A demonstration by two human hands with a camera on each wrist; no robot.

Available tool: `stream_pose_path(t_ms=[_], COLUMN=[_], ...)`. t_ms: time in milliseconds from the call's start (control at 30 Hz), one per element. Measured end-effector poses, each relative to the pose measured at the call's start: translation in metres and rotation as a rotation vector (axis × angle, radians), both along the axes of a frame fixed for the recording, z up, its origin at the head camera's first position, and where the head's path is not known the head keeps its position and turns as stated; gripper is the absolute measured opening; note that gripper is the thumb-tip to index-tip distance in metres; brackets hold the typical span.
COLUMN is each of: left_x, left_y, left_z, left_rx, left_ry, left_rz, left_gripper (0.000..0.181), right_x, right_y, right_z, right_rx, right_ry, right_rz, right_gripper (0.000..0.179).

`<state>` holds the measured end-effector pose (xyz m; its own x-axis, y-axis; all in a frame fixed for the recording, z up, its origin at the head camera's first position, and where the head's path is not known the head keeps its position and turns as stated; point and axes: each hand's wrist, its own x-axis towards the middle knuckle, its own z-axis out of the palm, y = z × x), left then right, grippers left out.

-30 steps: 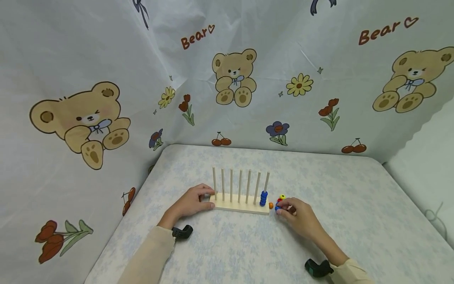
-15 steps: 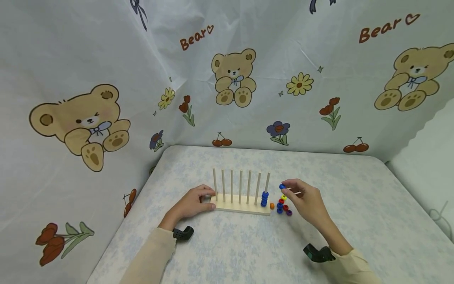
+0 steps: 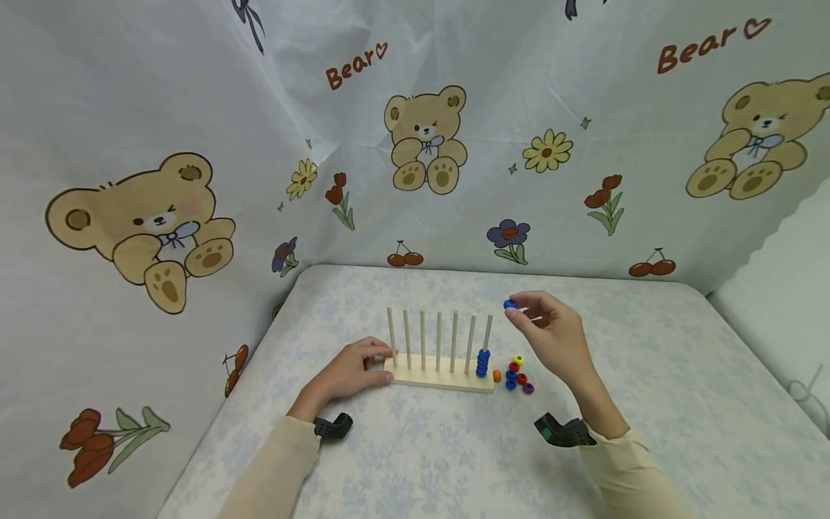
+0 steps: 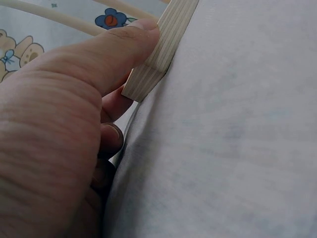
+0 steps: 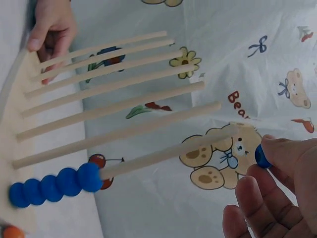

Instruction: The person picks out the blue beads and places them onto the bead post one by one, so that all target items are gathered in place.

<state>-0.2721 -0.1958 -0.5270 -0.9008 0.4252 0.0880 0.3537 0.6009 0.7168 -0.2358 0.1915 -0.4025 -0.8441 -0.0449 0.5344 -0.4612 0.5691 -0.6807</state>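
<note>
A wooden peg rack with several upright pegs stands on the table. My left hand grips its left end, the thumb on the edge of the board in the left wrist view. Several blue beads are stacked on the rightmost peg; the other pegs are bare. Between thumb and finger, my right hand pinches a blue bead, held in the air to the right of that peg and slightly above its tip. In the right wrist view the pinched bead appears beyond the peg's end.
Just right of the rack lies an orange bead. Beside it is a small group of loose beads: blue ones, red ones, a yellow one and a purple one. A bear-print cloth hangs behind the table.
My right hand has picked a blue bead from the loose group and raised it up and away, then slightly left toward the rightmost peg's tip. The left hand stays on the rack.
</note>
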Motion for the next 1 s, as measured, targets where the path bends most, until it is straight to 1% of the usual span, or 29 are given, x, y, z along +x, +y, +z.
stream_pose_path(t_ms=[133,267,467,633,867,1000], left_x=[0.0,0.001,0.0,0.001,0.0,0.0], left_y=[0.0,0.001,0.001,0.003,0.002,0.002], left_z=[0.003,0.004,0.003,0.003,0.002,0.003], left_rx=[0.012,0.012,0.007,0.012,0.01,0.008], left_ry=[-0.006,-0.012,0.0,-0.02,-0.011,-0.01], left_rz=[-0.009,-0.007,0.003,-0.001,0.005,0.002], left_gripper=[0.043,0.043,0.041,0.042,0.045,0.045], right_x=[-0.003,-0.005,-0.007,-0.006,-0.004,-0.002], right_y=[-0.011,-0.016,-0.019,-0.017,-0.019,-0.02], right_z=[0.007,0.007,0.003,0.001,0.003,0.004], right_rx=[-0.077,-0.104,-0.074,-0.051,-0.041,-0.039], right_ry=[0.008,0.0,-0.013,-0.019,-0.023,-0.025], right_rz=[0.025,0.062,0.072,0.088,0.125,0.128], right_gripper=[0.024,0.024,0.024,0.021,0.019,0.018])
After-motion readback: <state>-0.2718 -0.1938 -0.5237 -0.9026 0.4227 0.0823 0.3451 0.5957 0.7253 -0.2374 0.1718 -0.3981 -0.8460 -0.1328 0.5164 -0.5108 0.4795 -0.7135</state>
